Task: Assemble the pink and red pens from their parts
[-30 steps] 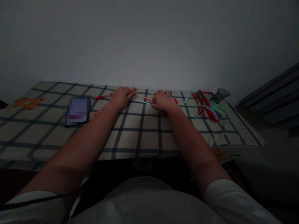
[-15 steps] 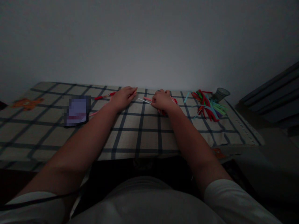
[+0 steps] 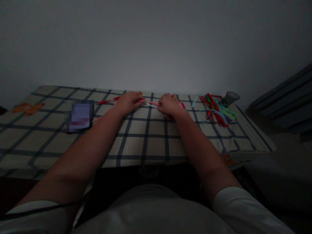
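Over the middle of the checked cloth, my left hand is closed in a pinch, with a pinkish bit at its fingertips too small to make out. My right hand, a short gap to the right, has its fingers closed on a thin white stick and a pink strip. Both stick out leftward, and the stick's tip comes close to my left fingertips. Partly hidden under my right hand lie red and pink pieces. A red pen-like item and a pink strip lie left of my left hand.
A phone-like device, its screen blurred out, lies on the left of the tablecloth. Toward the right is a heap of coloured strips beside a dark glass cup. A wall rises behind the table.
My left fingertips have come down and slightly right, closer to the tip of the white stick. My right hand has hardly moved.
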A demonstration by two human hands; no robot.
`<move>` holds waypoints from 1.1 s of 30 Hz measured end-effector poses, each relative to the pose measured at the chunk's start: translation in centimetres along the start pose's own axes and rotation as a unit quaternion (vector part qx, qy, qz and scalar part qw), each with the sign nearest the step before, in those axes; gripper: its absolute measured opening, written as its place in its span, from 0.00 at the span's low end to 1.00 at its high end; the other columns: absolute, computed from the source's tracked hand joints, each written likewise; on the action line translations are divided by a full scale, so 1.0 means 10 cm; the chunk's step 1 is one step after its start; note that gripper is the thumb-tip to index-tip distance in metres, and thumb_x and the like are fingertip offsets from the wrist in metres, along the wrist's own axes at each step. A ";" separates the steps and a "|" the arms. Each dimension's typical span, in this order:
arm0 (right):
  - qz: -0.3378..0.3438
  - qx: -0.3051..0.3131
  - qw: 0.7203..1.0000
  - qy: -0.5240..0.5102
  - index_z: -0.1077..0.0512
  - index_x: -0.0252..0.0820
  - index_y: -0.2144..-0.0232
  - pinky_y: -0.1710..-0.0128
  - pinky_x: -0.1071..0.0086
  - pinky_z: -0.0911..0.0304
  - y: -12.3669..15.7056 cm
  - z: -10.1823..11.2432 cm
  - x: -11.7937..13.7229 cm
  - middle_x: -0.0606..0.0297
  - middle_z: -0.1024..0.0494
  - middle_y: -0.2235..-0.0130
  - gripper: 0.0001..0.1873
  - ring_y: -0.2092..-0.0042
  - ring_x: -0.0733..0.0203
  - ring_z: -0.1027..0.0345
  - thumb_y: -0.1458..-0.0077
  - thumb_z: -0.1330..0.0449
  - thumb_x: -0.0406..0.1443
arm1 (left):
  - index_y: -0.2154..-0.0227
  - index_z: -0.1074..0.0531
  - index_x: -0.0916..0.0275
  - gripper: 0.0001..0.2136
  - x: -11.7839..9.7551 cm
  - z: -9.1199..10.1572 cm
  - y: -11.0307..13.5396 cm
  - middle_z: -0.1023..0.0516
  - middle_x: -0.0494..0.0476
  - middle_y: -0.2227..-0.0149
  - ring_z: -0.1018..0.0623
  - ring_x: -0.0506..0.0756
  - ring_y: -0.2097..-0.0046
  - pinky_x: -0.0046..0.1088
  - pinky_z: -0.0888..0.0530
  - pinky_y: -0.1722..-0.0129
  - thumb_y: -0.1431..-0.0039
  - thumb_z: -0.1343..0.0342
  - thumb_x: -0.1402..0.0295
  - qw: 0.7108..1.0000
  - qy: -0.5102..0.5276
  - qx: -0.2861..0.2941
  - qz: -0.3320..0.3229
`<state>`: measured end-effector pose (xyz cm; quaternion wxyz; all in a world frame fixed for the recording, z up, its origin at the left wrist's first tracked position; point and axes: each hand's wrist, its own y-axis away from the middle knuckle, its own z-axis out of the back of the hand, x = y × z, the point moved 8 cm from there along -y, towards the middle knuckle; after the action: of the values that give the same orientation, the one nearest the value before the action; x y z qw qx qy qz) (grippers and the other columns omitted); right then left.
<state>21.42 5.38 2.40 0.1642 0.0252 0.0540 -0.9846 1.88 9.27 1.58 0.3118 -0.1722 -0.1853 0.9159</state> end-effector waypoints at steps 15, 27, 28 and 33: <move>0.002 0.000 1.000 -0.010 0.12 0.37 0.47 0.37 0.45 0.44 0.01 0.03 0.03 0.45 0.16 0.39 0.19 0.33 0.35 0.33 0.25 0.41 0.38 | 0.51 0.12 0.58 0.13 -0.05 0.04 0.01 0.11 0.60 0.54 0.17 0.60 0.51 0.35 0.27 0.51 0.24 0.38 0.56 1.000 0.018 0.006 0.016; 0.022 -0.035 0.999 -0.016 0.12 0.39 0.49 0.39 0.46 0.45 -0.03 0.01 0.03 0.45 0.15 0.39 0.21 0.35 0.35 0.34 0.22 0.43 0.43 | 0.52 0.13 0.58 0.15 -0.04 0.02 0.01 0.12 0.62 0.52 0.18 0.62 0.48 0.35 0.28 0.49 0.25 0.38 0.54 1.000 0.001 0.015 0.005; 0.023 -0.036 0.999 -0.015 0.12 0.39 0.49 0.39 0.46 0.45 -0.03 0.02 0.04 0.45 0.15 0.39 0.21 0.35 0.35 0.34 0.21 0.44 0.42 | 0.52 0.13 0.59 0.15 -0.05 0.02 0.01 0.12 0.62 0.52 0.18 0.62 0.48 0.35 0.28 0.50 0.25 0.38 0.54 1.000 0.001 0.016 0.006; 0.024 -0.036 0.999 -0.013 0.12 0.39 0.49 0.41 0.48 0.46 -0.01 0.04 0.06 0.45 0.15 0.40 0.23 0.35 0.36 0.34 0.21 0.45 0.43 | 0.55 0.14 0.59 0.15 -0.07 0.04 0.01 0.13 0.61 0.55 0.19 0.60 0.52 0.35 0.29 0.53 0.26 0.38 0.54 1.000 0.004 0.010 0.018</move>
<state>20.78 5.27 2.81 0.1890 0.0075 0.0870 -0.9781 2.17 8.67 2.04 0.2977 -0.1757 -0.1718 0.9225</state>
